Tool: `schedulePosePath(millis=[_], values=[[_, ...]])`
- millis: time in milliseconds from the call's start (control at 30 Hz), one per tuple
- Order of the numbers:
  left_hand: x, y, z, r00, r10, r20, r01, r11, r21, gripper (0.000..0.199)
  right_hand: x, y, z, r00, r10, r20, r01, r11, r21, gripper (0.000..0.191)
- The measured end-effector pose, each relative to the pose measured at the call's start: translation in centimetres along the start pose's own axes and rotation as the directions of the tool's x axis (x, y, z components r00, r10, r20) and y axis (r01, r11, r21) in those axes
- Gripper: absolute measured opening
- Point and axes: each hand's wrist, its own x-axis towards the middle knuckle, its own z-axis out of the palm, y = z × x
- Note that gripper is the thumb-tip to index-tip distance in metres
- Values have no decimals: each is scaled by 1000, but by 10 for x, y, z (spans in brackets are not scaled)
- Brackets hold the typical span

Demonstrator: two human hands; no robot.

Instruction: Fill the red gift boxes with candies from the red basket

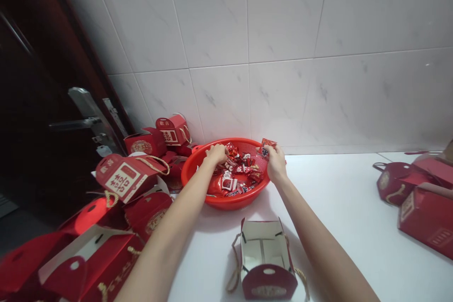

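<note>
A red plastic basket [226, 204] with a perforated side holds several small wrapped candies [244, 168]. My left hand [216, 154] reaches over the basket's left rim, its fingers bent down and closed among the candies; whatever they grip is hidden. At the right rim, my right hand [276, 164] pinches a red candy packet [268, 146] between thumb and fingers, just above the basket. Below the basket, between my forearms, an open red gift box [269, 282] with rope handles stands with its white inside facing up, and no candy shows in it.
Several red gift boxes [132, 177] with rope handles are piled on the left, some open. More red boxes [428, 217] lie at the right edge of the white tabletop [329, 188]. A tiled wall [283, 99] rises behind; a dark door [38, 85] with a metal handle is at left.
</note>
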Motion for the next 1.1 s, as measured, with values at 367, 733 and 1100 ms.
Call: schedulePosePath(millis=[367,733,1100], values=[[-3,17,2,934,354,-43,-355,915,-193,38,3,8,-4,998,-49,32,50,998,-46,11],[-5,45,38,653,644,398,-675,734,-80,54,2,5,-3,998,-48,48,49,998,-38,15],[17,4,18,907,413,83,-385,892,-236,52,1,7,-4,996,-49,77,54,997,-59,14]])
